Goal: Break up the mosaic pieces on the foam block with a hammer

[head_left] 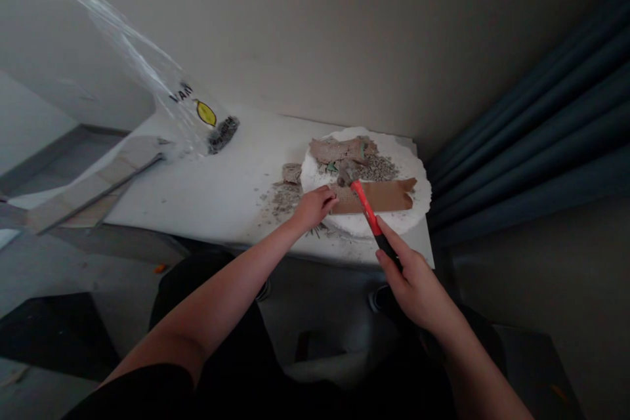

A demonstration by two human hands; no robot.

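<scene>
Right hand [413, 275] wrapped round the hammer [364, 203], head near the brown strip [388, 197]; left hand [314, 205] curled at its left end, hold unclear!

The hammer handle [371, 218] is red and black.

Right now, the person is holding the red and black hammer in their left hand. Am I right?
Not quite: it's the wrong hand. The head view shows the person holding the red and black hammer in their right hand.
</scene>
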